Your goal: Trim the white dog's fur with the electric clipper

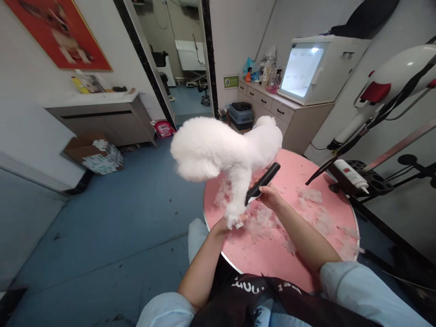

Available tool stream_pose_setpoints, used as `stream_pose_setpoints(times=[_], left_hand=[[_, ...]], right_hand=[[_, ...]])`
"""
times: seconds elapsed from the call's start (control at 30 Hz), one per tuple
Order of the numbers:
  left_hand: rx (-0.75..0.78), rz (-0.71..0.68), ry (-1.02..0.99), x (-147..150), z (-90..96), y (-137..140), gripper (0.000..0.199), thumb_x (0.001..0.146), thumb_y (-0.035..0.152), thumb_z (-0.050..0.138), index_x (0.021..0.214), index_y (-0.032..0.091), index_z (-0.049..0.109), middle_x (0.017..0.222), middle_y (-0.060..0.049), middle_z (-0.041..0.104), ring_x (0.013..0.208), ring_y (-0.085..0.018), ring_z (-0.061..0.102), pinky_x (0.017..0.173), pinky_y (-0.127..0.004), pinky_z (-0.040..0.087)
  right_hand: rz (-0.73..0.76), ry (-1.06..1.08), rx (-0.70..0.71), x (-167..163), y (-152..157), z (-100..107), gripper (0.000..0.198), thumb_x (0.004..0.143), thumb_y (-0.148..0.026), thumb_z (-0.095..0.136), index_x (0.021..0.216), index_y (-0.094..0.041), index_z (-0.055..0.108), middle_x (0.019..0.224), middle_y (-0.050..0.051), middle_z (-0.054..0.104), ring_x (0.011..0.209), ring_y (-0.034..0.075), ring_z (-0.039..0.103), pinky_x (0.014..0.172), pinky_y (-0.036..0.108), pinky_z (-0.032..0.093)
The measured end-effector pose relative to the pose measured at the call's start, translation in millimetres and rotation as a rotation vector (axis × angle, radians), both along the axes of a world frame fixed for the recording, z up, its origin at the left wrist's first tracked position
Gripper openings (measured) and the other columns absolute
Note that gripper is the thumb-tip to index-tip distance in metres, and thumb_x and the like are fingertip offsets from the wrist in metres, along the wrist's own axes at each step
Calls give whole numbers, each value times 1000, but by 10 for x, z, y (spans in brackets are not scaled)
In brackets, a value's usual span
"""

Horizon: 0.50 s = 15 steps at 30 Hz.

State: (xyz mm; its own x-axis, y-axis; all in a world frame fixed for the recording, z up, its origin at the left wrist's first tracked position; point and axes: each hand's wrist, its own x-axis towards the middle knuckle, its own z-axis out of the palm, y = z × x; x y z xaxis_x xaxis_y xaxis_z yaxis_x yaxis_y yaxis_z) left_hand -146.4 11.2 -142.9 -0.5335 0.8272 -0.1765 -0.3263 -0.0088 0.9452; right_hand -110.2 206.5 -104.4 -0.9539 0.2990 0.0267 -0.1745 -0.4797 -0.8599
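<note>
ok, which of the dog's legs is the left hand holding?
The near front leg, stretched down toward the person: the left hand grips its paw while the right hand holds the black clipper against it. Other legs are hidden.

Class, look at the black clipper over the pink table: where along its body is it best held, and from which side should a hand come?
Hold the black clipper at its lower, near end, as the right hand does, coming from the person's side. It slants up and away, its lower end beside the white dog's leg, which the left hand holds at the paw.
</note>
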Motion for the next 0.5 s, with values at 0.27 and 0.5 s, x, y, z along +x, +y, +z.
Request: stream_pose_setpoints(times=[0.27,0.5], left_hand=[[-39,-137,66,-62,-12,-4,44,58,44,73,48,21,36,51,4,31,53,-6,26,51,-26,17],[-148,-40,229,-39,79,-67,45,58,42,79,56,20,39,57,5,36,54,-5,29,52,-26,21]], right_hand=[[-289,5,121,-115,-53,174,29,60,-38,81,73,-21,61,64,0,69,47,12,56,37,22,42],[12,-78,295,107,-225,86,26,61,-38,81,70,-18,67,60,0,66,46,12,54,38,22,43]])
